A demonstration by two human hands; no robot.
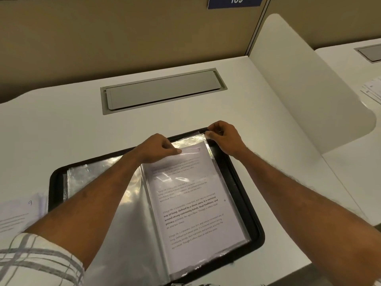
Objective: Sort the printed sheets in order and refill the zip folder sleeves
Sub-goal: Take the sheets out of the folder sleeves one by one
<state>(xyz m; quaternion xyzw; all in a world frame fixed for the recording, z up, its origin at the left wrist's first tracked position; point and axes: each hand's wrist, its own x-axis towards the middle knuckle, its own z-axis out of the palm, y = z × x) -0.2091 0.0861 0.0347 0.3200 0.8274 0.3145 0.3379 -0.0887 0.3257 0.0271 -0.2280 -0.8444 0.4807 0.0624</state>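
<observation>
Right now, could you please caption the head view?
Left hand and right hand pinch the sleeve top over a printed sheet.

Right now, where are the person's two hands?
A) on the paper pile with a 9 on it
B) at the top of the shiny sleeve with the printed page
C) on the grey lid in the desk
B: the left hand and the right hand both pinch the top edge of the clear sleeve over the printed sheet, in the open black folder.
</observation>
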